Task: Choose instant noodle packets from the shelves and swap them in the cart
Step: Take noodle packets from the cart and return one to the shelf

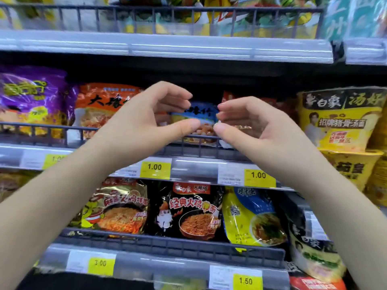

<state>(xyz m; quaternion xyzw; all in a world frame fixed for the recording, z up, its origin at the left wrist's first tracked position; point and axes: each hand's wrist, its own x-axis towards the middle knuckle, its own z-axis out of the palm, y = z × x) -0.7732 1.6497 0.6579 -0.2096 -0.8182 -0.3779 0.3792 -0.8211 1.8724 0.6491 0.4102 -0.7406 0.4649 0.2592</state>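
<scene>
Flanking the blue noodle packet [201, 111] at twelve o'clock, left hand [146, 115] and right hand [258, 121] cup empty, parted fingers [184, 125]; it looks light, crinkly, best pinched at its sides.

Middle shelf, access as I read it. Overhead: a dark gap [230, 80] stands free above the packets, under the upper shelf edge [167, 47]. Front: the wire rail [41, 132] bars the packets' lower parts. The blue packet [201, 114] sits low between the orange packet [100, 107] and the red packet [280, 107]. Far right: yellow bowls [339, 122] stacked, blocking.
</scene>
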